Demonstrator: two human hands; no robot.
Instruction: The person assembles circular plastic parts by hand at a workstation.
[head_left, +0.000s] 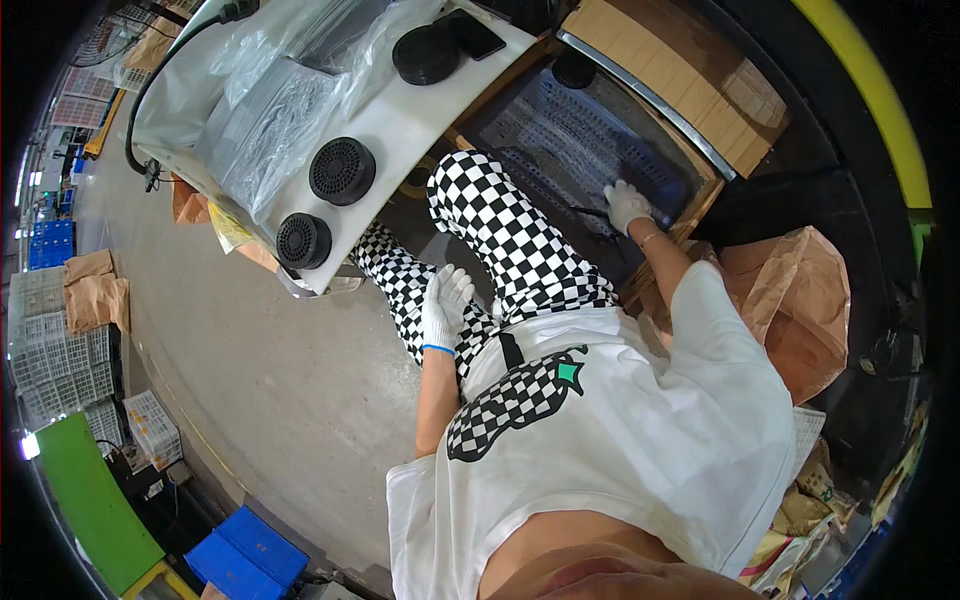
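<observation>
My left hand (448, 307), in a white knit glove with a blue cuff edge, lies on my left thigh, its fingers stretched out and holding nothing. My right hand (628, 207), also white-gloved, is over a dark, glossy panel (520, 120) set in a wooden frame, with fingers apart. Beside its thumb side is a thin dark strip (588, 210); whether the two touch I cannot tell. Bluish grid shapes show on the panel. A round black part (573, 70) sits at its far end. Two round black grilled parts (342, 171) (303, 241) stand on the white table (400, 150).
On the table are clear plastic bags (265, 130), another black round part (425, 55) and a black phone (472, 36). Cardboard (680, 75) lies beyond the panel. A brown paper bag (790, 300) stands to my right. Stacked crates (65, 365) and a blue box (245, 555) are at left.
</observation>
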